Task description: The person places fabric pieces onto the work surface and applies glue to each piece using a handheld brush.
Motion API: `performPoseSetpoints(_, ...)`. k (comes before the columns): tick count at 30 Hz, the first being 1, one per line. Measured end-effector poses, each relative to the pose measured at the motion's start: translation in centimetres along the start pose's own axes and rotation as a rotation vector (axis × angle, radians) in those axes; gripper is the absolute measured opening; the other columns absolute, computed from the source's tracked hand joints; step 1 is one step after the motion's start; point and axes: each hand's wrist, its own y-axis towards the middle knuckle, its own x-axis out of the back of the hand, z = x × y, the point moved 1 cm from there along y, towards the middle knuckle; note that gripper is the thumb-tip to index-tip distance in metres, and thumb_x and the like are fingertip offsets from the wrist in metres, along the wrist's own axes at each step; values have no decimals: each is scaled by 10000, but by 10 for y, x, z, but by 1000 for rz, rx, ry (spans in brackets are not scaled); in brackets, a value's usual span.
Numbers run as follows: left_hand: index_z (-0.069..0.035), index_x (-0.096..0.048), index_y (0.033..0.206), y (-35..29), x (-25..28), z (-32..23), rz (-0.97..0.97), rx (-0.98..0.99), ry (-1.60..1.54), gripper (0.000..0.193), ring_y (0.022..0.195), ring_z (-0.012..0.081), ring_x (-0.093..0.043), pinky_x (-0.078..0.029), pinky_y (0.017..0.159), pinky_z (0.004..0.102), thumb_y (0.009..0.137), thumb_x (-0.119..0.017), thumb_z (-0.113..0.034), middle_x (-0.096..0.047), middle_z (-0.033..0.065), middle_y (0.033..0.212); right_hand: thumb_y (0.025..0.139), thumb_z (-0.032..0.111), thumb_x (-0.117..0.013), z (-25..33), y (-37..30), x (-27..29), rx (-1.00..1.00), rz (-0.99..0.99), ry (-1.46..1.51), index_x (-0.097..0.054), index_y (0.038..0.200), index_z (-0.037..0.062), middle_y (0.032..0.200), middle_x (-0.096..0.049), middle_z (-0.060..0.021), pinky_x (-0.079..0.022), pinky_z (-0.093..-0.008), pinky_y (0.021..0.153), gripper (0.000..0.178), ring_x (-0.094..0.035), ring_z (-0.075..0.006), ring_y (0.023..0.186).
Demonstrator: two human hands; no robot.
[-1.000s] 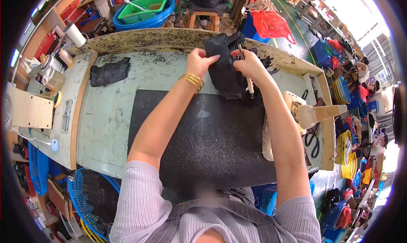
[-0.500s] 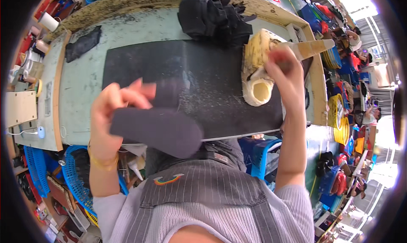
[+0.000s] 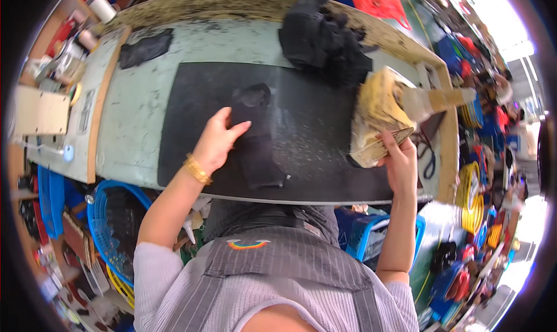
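Note:
My left hand (image 3: 213,143) is over the black mat (image 3: 325,172), thumb and forefinger apart, with nothing visible between them. Beside its fingertips lies a dark, flat, sole-shaped piece (image 3: 261,161), which blends into the mat; its exact outline is hard to make out. A darker rounded patch (image 3: 255,94) shows just beyond it. At the right, my right hand (image 3: 400,161) pinches a thin, flat brownish piece (image 3: 400,135) against the near side of a yellowed, glue-crusted container (image 3: 380,103). The kind of that thin piece is unclear. From the container's right side sticks out a tapered, tape-wrapped nozzle (image 3: 438,100).
A heap of black material (image 3: 322,39) sits at the back of the pale green table (image 3: 136,106), and a dark scrap (image 3: 146,48) at far left. A wooden rim (image 3: 232,0) edges the table. Blue baskets (image 3: 107,227) stand below, with scissors handles (image 3: 428,161) at right.
The sole-shaped piece has left my left hand and lies on the mat; that hand has moved forward and right. My right hand has come down to the container's near side and grips a thin piece.

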Motion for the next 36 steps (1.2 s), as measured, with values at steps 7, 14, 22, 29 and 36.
performPoseSetpoints(7, -18, -484, 1151, -9, -11, -13, -297, -222, 551, 514, 584, 71, -489, -452, 562, 229, 730, -754, -137, -529, 80, 841, 862, 130, -627, -32, 45, -173, 104, 177, 70, -593, 889, -23, 808, -623, -73, -511, -224, 567, 160, -596, -105, 657)
performPoseSetpoints(14, -42, -500, 1111, -32, 4, -16, -48, -191, 484, 517, 623, 73, -518, -478, 581, 213, 702, -788, -174, -515, 82, 955, 853, 115, -632, -33, 45, -195, 346, 151, -190, -569, 808, -1, 632, -578, -35, -419, -214, 424, 140, -531, -56, 487)
performPoseSetpoints(22, -45, -524, 1082, -29, 5, -10, -138, -248, 533, 471, 666, 126, -581, -510, 622, 252, 691, -777, -117, -535, 94, 966, 839, 168, -647, -39, 67, -193, 181, 310, -201, -578, 867, -21, 684, -618, -67, -431, -221, 460, 203, -559, -101, 492)
performPoseSetpoints(29, -42, -522, 1079, -33, -1, -9, -185, -259, 565, 484, 672, 113, -580, -502, 626, 256, 679, -786, -110, -559, 90, 954, 866, 109, -608, -37, 22, -149, 127, 359, -78, -583, 903, -27, 738, -628, -54, -446, -204, 506, 143, -571, -96, 550)
performPoseSetpoints(36, 23, -448, 1176, -28, 4, -12, -206, -138, 496, 621, 774, 141, -594, -510, 695, 261, 683, -796, -126, -557, 131, 995, 852, 66, -605, -36, 4, -134, 20, 624, -255, -593, 884, -22, 743, -646, -51, -473, -217, 546, 95, -605, -92, 647)
